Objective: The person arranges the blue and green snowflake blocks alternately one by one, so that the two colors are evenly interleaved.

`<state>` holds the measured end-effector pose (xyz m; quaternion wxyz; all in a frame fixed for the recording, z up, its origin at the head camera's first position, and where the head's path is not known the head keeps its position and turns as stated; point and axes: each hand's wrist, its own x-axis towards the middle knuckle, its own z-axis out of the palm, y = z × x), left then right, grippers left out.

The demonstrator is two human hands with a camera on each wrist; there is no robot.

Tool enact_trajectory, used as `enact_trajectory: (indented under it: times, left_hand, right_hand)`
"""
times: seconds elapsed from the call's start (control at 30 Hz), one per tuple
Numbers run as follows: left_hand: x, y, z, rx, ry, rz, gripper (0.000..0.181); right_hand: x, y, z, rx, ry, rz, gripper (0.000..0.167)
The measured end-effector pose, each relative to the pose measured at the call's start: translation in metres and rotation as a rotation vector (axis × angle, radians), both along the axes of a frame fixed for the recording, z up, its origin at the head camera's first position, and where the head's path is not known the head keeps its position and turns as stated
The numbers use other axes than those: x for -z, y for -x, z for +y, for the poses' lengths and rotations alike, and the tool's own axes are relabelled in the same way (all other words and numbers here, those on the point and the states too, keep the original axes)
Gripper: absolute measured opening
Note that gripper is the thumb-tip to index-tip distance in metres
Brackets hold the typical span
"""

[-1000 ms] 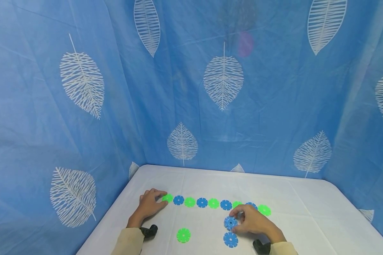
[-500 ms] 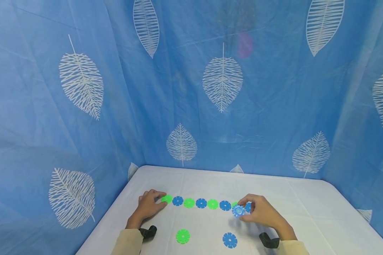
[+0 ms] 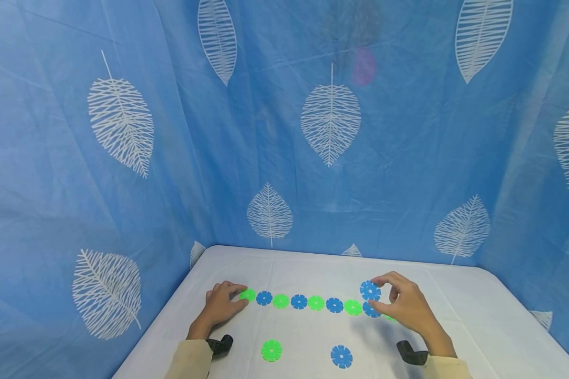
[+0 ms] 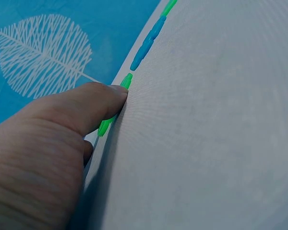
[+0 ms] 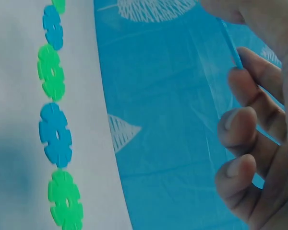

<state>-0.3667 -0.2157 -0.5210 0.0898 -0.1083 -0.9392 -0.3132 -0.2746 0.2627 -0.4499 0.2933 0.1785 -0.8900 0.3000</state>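
Observation:
At the left end of a row of green and blue slotted plastic discs, my left hand (image 3: 222,304) pinches a green disc (image 3: 248,295) lying flat on the table; in the left wrist view the thumb covers part of it. My right hand (image 3: 408,306) holds a blue disc (image 3: 370,290) by its edge between thumb and forefinger, raised above the row's right end. That disc appears nearly edge-on in the right wrist view. Below it lies another blue disc (image 3: 372,309), and a green end disc (image 3: 390,317) is mostly hidden by the right hand.
Closer to me on the white-covered table (image 3: 303,273) lie a loose green disc (image 3: 272,350) and a loose blue disc (image 3: 342,357). Blue cloth (image 3: 389,221) with white leaf prints hangs behind and at both sides.
My right hand has lifted the blue disc from beside the loose blue one and carried it forward and right, past the row's right part. The left hand stays put.

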Motion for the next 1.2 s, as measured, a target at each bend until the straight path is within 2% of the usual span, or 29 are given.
enact_trajectory:
  times: [0.17,0.3,0.6,0.9,1.2]
  left_hand:
    - [0.002,0.001,0.000,0.001,0.005,0.004,0.037]
    - [0.003,0.001,-0.001,-0.003,0.013,0.006,0.038]
    - [0.003,0.001,0.000,-0.009,0.019,0.007,0.038]
    - [0.002,0.001,0.000,-0.007,0.017,0.008,0.037]
    - [0.002,0.000,0.000,-0.011,0.016,-0.002,0.038]
  right_hand:
    - [0.003,0.000,0.015,0.070,0.040,0.073,0.050]
    - [0.007,-0.001,0.030,0.134,0.063,0.058,0.050]
    - [0.021,-0.002,0.053,0.247,0.087,-0.133,0.047]
    - [0.035,-0.005,0.067,0.341,0.063,-0.302,0.054]
    - [0.040,-0.010,0.085,0.372,0.019,-0.464,0.062]
